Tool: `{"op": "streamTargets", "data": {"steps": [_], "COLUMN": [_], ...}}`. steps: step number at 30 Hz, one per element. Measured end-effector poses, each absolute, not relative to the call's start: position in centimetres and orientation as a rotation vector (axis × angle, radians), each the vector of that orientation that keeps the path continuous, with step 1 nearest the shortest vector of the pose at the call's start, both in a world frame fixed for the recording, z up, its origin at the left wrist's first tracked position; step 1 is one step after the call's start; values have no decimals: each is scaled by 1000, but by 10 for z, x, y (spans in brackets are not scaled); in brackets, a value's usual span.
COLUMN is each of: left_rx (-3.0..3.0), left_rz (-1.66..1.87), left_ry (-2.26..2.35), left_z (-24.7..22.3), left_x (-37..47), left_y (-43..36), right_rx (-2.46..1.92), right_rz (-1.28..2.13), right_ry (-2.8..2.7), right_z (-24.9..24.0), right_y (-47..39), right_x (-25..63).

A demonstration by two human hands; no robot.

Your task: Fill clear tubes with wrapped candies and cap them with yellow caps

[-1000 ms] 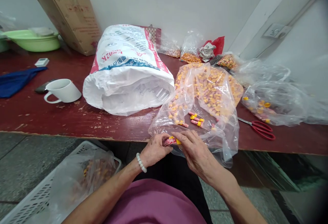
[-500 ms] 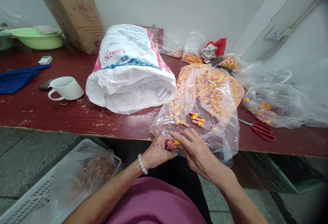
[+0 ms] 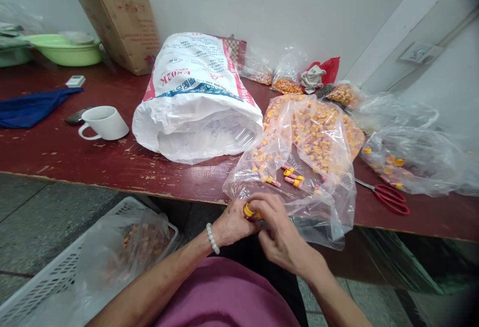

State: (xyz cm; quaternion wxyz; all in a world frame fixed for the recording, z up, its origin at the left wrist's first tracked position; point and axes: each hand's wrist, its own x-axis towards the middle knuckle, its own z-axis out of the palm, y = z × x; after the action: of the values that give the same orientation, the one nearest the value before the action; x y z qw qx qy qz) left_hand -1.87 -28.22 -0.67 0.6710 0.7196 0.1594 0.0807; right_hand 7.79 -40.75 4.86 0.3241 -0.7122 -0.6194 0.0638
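My left hand [image 3: 235, 223], with a beaded bracelet at the wrist, is closed around small red-and-yellow pieces [image 3: 248, 211] in front of the table edge. The fingers of my right hand [image 3: 276, 227] are curled against the same pieces; whether they grip one is hidden. Just beyond my hands lies an open clear plastic bag [image 3: 325, 217] full of similar pieces. A few loose pieces [image 3: 293, 181] show near its mouth. To its left, a large white printed sack [image 3: 202, 102] lies with its opening facing me.
A white mug [image 3: 107, 123] and blue cloth [image 3: 37, 107] are on the left. Red-handled scissors [image 3: 391, 198] and another clear bag [image 3: 415, 160] lie right. Below the table stands a white basket [image 3: 48, 279] with bagged pieces. A cardboard box [image 3: 129, 25] is at the back.
My right fingers have curled in more over the pieces, and a yellow end now shows upward in my left hand. The view has shifted, so table objects appear slightly farther right.
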Motion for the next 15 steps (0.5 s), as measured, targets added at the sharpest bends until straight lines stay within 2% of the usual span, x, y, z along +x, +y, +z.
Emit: {"op": "streamTargets", "data": {"steps": [4,11,15], "left_rx": [1553,1386,1319], "left_rz": [165,175,247], "left_ry": [318,489,672], "left_z": [-8,4,-7], "left_x": [-17,-50,-84], "left_y": [-282,-243,-222], "right_rx": [-1841,-1810,-1862], "right_rz": [289,237,243], "right_ry": [-1575,-811,-837], "right_z": [40,18,5], "right_y": [-402,-415,-408], "right_x": [76,133,130]}}
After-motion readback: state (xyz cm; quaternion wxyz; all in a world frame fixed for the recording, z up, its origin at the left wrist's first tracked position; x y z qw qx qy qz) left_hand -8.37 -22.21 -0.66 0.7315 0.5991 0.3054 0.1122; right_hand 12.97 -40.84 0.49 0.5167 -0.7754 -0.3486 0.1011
